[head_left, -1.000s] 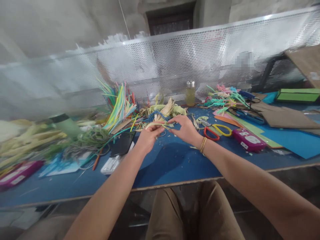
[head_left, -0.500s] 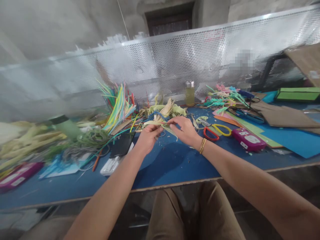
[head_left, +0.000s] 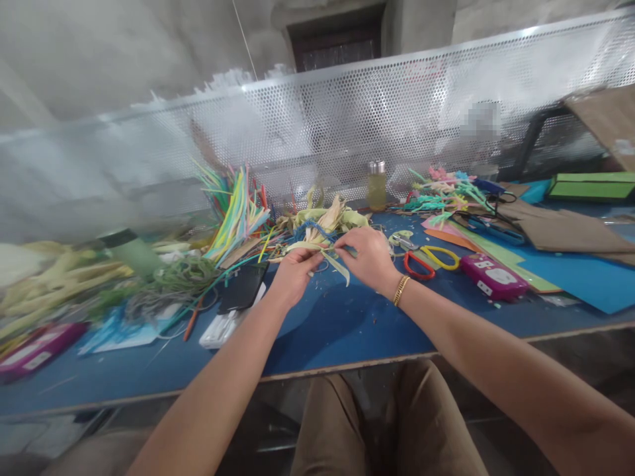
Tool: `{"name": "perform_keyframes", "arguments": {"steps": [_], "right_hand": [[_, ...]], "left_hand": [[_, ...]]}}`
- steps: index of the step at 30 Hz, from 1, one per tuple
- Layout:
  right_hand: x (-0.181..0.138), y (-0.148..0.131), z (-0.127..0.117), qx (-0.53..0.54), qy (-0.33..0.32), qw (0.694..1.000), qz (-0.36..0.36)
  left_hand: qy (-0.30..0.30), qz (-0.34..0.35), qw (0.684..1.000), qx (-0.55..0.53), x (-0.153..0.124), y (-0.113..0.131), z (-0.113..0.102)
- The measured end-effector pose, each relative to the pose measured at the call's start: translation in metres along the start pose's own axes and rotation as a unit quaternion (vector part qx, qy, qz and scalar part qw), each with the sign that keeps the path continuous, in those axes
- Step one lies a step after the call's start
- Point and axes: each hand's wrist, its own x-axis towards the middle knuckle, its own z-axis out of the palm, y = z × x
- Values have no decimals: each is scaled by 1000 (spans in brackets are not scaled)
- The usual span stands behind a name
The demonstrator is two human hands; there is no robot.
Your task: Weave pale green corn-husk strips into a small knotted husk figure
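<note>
My left hand [head_left: 296,270] pinches a pale green strip of husk [head_left: 339,267], whose loose end hangs down to the right over the table. Close beside it, my right hand [head_left: 366,256] has its thumb and forefinger brought together at the strip; the exact bit between those fingertips is too small to make out. Just behind both hands lies a heap of dried corn husks [head_left: 330,217] with a blue cord [head_left: 310,231] across it. Scissors with one red and one yellow handle [head_left: 440,258] rest to the right of my right hand.
On the blue table [head_left: 342,330], a black phone [head_left: 242,288] lies left of my hands. Colourful pipe cleaners [head_left: 238,215] stand behind it. Farther right are a purple box [head_left: 493,275] and coloured paper [head_left: 585,281]. A bottle [head_left: 377,186] stands near the perforated metal panel [head_left: 278,139].
My right hand has turned slightly and its fingers have closed in towards the strip. The strip's loose end now hangs lower and shows more clearly. My left hand stays nearly in place.
</note>
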Motion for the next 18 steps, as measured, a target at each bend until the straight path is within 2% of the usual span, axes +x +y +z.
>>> {"name": "perform_keyframes", "arguments": {"steps": [8, 18], "right_hand": [[-2, 4, 7, 115, -21, 990, 76], [-1, 3, 9, 198, -19, 975, 98]], "left_hand": [[-8, -14, 1000, -12, -2, 1, 1], [8, -8, 1000, -1, -3, 4, 4]]}}
